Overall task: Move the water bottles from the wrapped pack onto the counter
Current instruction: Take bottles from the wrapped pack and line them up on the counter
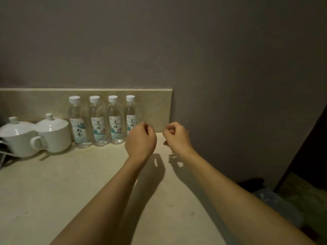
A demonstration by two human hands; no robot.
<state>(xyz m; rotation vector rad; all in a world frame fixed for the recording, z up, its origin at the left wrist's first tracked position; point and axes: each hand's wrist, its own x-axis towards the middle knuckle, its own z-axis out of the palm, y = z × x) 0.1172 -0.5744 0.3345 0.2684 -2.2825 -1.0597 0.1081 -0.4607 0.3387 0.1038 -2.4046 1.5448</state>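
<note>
Several clear water bottles (96,121) with white caps and blue-green labels stand upright in a row on the pale counter (70,188), against the low backsplash. My left hand (140,140) hovers above the counter just in front of the rightmost bottle (130,114), hiding its lower part; its fingers are curled shut with nothing in them. My right hand (177,136) is a little to the right, near the wall, fingers curled and holding nothing. Below the counter's right edge lies a bluish wrapped bundle (269,200), possibly the pack; it is too dark to tell.
Two white lidded cups (53,135) stand left of the bottles, one with its handle facing forward. A grey wall (230,85) closes the counter on the right. A dark rack edge (3,156) shows at far left.
</note>
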